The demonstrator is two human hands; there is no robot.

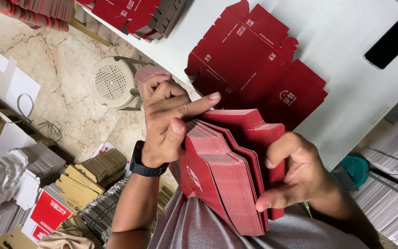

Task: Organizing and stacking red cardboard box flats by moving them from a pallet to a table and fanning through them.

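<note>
A thick stack of flat red carton blanks rests on edge against my grey shirt. My left hand, with a black watch on the wrist, pinches the stack's upper left corner, thumb on the front sheets and forefinger stretched over the top edge. My right hand grips the stack's right side, thumb on the front and fingers curled behind. Just beyond the hands, several unfolded red die-cut blanks lie flat on a white table.
A black phone lies at the table's far right. More red blanks are piled at the top. A beige plastic stool stands on the marble floor. Brown and white cardboard stacks crowd the lower left; white stacks and a green object are at right.
</note>
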